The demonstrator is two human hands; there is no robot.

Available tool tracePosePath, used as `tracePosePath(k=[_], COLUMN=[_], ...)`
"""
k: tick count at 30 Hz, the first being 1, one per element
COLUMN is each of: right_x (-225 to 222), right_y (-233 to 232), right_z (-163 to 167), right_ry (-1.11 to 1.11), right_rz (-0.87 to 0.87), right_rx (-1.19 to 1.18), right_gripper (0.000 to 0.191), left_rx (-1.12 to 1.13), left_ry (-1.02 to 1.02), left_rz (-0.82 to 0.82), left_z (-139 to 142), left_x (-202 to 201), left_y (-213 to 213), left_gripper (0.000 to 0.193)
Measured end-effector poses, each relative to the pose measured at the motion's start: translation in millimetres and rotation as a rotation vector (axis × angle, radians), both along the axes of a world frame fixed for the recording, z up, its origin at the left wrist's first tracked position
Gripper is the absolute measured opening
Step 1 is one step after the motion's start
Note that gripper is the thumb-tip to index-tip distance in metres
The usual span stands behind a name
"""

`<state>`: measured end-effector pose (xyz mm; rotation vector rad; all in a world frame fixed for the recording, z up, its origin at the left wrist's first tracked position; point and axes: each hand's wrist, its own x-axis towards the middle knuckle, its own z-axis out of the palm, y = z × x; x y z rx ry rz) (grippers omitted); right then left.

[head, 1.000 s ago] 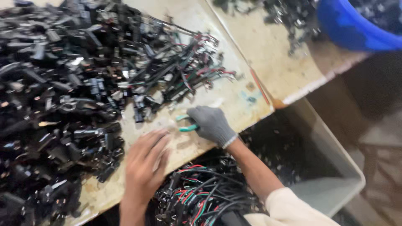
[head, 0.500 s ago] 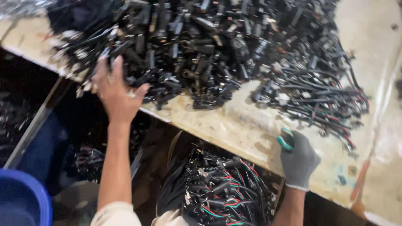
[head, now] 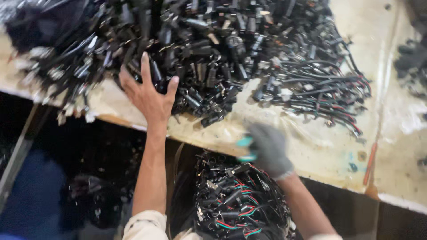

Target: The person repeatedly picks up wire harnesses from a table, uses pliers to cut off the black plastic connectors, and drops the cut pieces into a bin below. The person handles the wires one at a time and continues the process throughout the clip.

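The left hand (head: 149, 95) is bare and open, fingers spread, the palm flat on the near edge of the big pile (head: 200, 49) of black connectors and short cables. It grips nothing; the fingertips only press on the black parts. The right hand (head: 267, 149) wears a grey glove and is closed around a tool with teal handles (head: 244, 149); the hand is blurred, so the tool's head cannot be seen.

Compared with 0.5 s ago, the left hand has moved to the right along the pile and a little nearer to the table edge. The gloved hand has moved left and now is over the near edge of the table (head: 311, 146), between the pile and the bin (head: 235, 204) below.

The pile is a thick heap of black plastic plugs and black wires, covering most of the far and left part of the table. At its right side lies a looser bundle of wires (head: 324, 93) with red and green strands, well apart from both hands. The bin under the table edge holds similar cables with red and green wires.

The left forearm goes straight from the near side up to the pile, the wrist is bent back. The right forearm comes from the near right, at a slant, and the wrist is over the table edge.
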<state>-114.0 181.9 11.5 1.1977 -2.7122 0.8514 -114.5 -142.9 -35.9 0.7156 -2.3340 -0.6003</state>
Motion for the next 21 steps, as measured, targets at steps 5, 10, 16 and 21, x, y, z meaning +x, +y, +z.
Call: tracePosePath(k=[5,10,16,21], right_x=[-39.4,-63.8,-87.7,-171.7], right_y=[-85.6,-93.2,-6.8,112.0], right_z=[-5.5,-20.1,13.3,35.0], right_ry=[0.113,0.352,0.269,0.548], right_rz=[0.206,0.025,-0.056,-0.203], right_rx=[-0.005,-0.041,-0.150,-0.111], right_gripper=[0.048,0.027,0.023,0.023], left_rx=[-0.022,0.000,0.037,-0.043], left_ry=[0.020,0.060,0.178,0.179], left_rz=[-0.053,-0.102,-0.164,-0.100], left_z=[-2.2,-1.9,-8.3,-12.4], left_x=[-27.4,-36.9,-20.9,-18.6], left_y=[26.9,29.6,37.3,37.5], left_gripper=[0.083,0.082,0.074,0.072])
